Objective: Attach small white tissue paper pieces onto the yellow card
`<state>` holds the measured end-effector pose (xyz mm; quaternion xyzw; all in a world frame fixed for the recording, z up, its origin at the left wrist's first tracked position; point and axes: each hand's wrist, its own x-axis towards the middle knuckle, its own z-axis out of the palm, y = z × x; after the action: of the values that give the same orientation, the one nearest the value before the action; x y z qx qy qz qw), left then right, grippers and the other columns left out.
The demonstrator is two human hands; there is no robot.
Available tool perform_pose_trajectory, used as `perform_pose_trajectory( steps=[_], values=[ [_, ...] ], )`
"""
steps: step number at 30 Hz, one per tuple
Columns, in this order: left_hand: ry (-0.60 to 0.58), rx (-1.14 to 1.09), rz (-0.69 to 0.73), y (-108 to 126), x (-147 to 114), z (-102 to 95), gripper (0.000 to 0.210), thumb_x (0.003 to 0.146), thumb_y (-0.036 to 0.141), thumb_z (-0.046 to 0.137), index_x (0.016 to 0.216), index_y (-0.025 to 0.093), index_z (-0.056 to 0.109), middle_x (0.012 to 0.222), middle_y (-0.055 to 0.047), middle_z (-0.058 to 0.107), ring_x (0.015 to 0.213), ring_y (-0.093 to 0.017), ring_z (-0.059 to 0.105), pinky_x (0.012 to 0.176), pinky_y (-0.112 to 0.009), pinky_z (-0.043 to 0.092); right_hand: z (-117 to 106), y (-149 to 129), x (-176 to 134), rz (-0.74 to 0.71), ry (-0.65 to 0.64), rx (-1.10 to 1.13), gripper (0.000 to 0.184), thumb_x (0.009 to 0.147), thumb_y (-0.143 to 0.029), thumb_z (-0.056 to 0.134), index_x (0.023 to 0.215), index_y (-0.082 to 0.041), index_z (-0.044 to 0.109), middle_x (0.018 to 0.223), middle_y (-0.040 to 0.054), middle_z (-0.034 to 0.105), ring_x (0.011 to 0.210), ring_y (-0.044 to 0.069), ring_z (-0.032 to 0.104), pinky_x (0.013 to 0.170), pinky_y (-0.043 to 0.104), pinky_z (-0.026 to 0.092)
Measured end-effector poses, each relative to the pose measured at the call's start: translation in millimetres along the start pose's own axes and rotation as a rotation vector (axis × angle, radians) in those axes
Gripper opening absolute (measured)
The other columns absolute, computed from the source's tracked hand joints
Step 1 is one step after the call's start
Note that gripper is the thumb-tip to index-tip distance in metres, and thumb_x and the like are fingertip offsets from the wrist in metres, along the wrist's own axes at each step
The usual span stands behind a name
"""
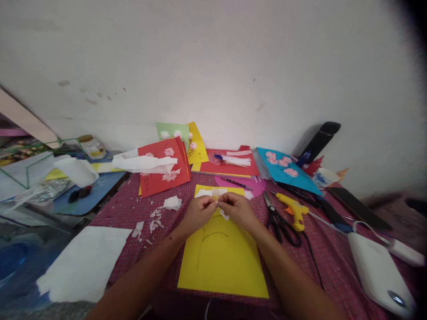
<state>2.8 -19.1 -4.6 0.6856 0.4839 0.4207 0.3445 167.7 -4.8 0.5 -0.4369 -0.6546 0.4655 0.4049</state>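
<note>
My left hand (201, 210) and my right hand (235, 208) meet over the upper part of a yellow sheet of card (223, 266). Thumbs and forefingers of both are pinched together on a tiny white piece of tissue paper (217, 203), mostly covered by the fingertips. Thin dark curved lines are drawn on the card below them. Further white paper pieces (204, 193) lie along the card's top edge, partly behind my hands.
Black-handled scissors (275, 218) and a yellow glue gun (294, 209) lie on the right. Red cards with pink flowers (163, 178) lean at the back left; a blue flowered card (283, 169) is back right. Torn tissue scraps (172, 203) and a white sheet (86, 262) lie left.
</note>
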Motion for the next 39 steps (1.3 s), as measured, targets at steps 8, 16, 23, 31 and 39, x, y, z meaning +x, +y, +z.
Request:
perform_pose_trajectory(
  steps=[8,16,23,31,39],
  values=[
    [-0.01,-0.012,-0.031,-2.6,0.3,-0.3,0.023,0.081,0.028,0.05,0.069,0.014,0.064,0.064,0.001,0.058,0.062,-0.011,0.049,0.059,-0.021,0.037,-0.9,-2.2,0.5,0.069,-0.031,0.081,0.013,0.075,-0.027,0.06,0.077,-0.015,0.064,0.06,-0.0019,0.055,0.049,0.009,0.045,0.046,0.021,0.035],
    [-0.026,-0.032,-0.082,-1.1,1.2,-1.9,0.025,0.081,0.03,0.05,0.07,0.013,0.065,0.063,0.0,0.058,0.061,-0.011,0.05,0.056,-0.021,0.036,-2.3,-3.3,0.5,0.068,-0.037,0.066,0.015,0.077,-0.028,0.059,0.08,-0.014,0.065,0.061,-0.0011,0.056,0.049,0.009,0.045,0.046,0.021,0.035],
    [-0.005,-0.001,-0.042,-3.5,0.4,-0.8,0.025,0.081,0.031,0.051,0.069,0.014,0.063,0.062,0.002,0.055,0.06,-0.011,0.047,0.055,-0.021,0.035,-1.2,-2.0,0.2,0.023,-0.039,0.04,0.015,0.074,-0.028,0.062,0.08,-0.015,0.065,0.066,0.0001,0.059,0.055,0.01,0.048,0.049,0.021,0.037],
    [-0.013,0.006,-0.045,-6.2,0.3,1.5,0.025,0.082,0.032,0.051,0.071,0.015,0.065,0.064,0.001,0.057,0.06,-0.01,0.048,0.056,-0.021,0.035,-0.8,-2.9,-0.1,0.05,-0.015,0.002,0.014,0.075,-0.028,0.059,0.077,-0.015,0.064,0.062,-0.0012,0.056,0.052,0.01,0.047,0.047,0.021,0.035],
    [-0.044,-0.064,-0.079,-2.4,1.5,0.7,0.024,0.081,0.029,0.05,0.068,0.014,0.064,0.062,0.001,0.057,0.058,-0.011,0.048,0.056,-0.021,0.035,-1.0,-6.9,-0.6,0.017,-0.013,-0.008,0.012,0.075,-0.026,0.058,0.075,-0.015,0.062,0.062,-0.0012,0.057,0.052,0.01,0.047,0.048,0.021,0.035]
  ],
)
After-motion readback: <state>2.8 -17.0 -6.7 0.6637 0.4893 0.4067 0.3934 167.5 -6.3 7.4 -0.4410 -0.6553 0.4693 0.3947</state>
